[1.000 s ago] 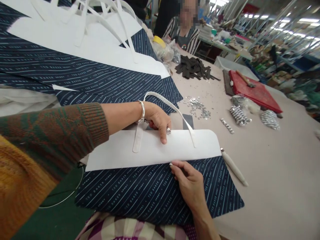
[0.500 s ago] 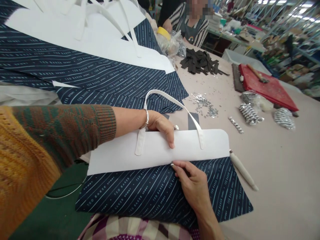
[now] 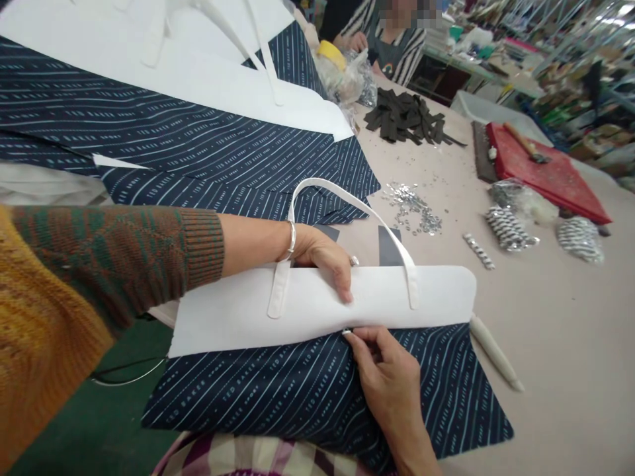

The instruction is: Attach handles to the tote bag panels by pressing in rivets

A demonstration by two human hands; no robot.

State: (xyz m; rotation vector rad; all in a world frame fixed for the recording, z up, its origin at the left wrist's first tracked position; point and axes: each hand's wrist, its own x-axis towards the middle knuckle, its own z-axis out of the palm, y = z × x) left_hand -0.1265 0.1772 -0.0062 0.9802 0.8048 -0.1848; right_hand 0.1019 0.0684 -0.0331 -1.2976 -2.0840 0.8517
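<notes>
A flat navy striped bag panel lies in front of me, its white top band folded over and carrying a white loop handle. My left hand curls over the band's far edge, fingertips pressing on the white, a ring and a silver bracelet showing. My right hand rests on the navy panel and pinches something small and pale at the band's lower edge; I cannot make out what it is. A white bone-like tool lies just right of the panel.
A stack of similar navy panels with white bands fills the table's left. Further right lie loose silver metal bits, rows of silver clips, dark strips and a red board with a hammer. A person in a striped top sits opposite.
The view has shifted slightly. My left hand has slid a little along the white band; my right hand keeps its pinch at the band's lower edge.
</notes>
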